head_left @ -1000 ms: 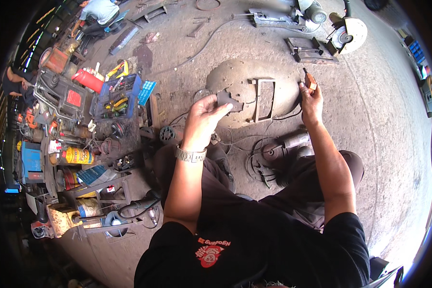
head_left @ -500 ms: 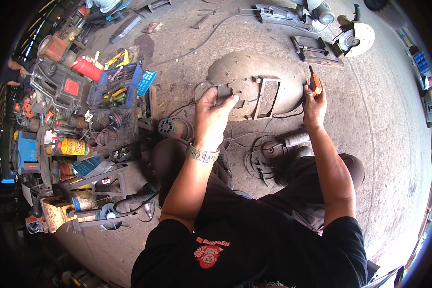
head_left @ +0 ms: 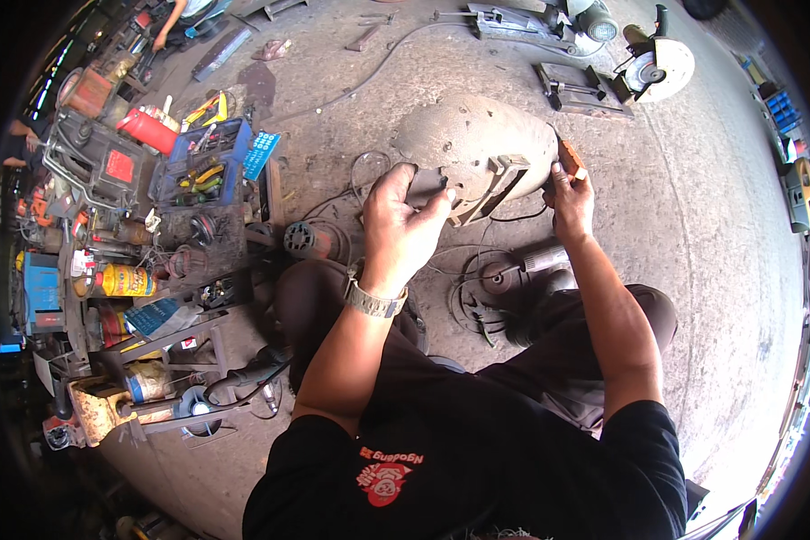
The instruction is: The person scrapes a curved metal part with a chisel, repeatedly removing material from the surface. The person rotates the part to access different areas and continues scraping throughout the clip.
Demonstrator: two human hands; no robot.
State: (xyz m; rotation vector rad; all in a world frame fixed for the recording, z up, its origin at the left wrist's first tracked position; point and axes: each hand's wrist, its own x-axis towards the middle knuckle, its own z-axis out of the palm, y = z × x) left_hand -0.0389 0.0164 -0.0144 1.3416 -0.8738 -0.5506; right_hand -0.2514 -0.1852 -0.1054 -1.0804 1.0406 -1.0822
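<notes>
A rounded grey-brown metal shell point(head_left: 477, 135), with small holes and a ragged left end, is raised in front of me. My left hand point(head_left: 396, 220) grips that left end, thumb on the near side. A dark grey patch point(head_left: 426, 186) shows between thumb and fingers; whether it is a plate or an opening I cannot tell. On the shell's near face stands a rectangular metal frame point(head_left: 490, 187), seen nearly edge-on. At the shell's right end my right hand point(head_left: 571, 202) is closed round an orange tool point(head_left: 572, 160), its far part hidden; whether these fingers also hold the shell is unclear.
An angle grinder point(head_left: 513, 270) and cables lie on the floor before my knees. A cut-off saw point(head_left: 652, 72) stands far right. On the left are a blue toolbox point(head_left: 211, 162), a red bottle point(head_left: 148, 130) and a cluttered rack. Another person's arm point(head_left: 166, 27) shows far left.
The shell has tilted, so its rectangular frame now appears narrower. My right hand has shifted slightly left, and the orange tool has turned, its dark tip no longer visible.
</notes>
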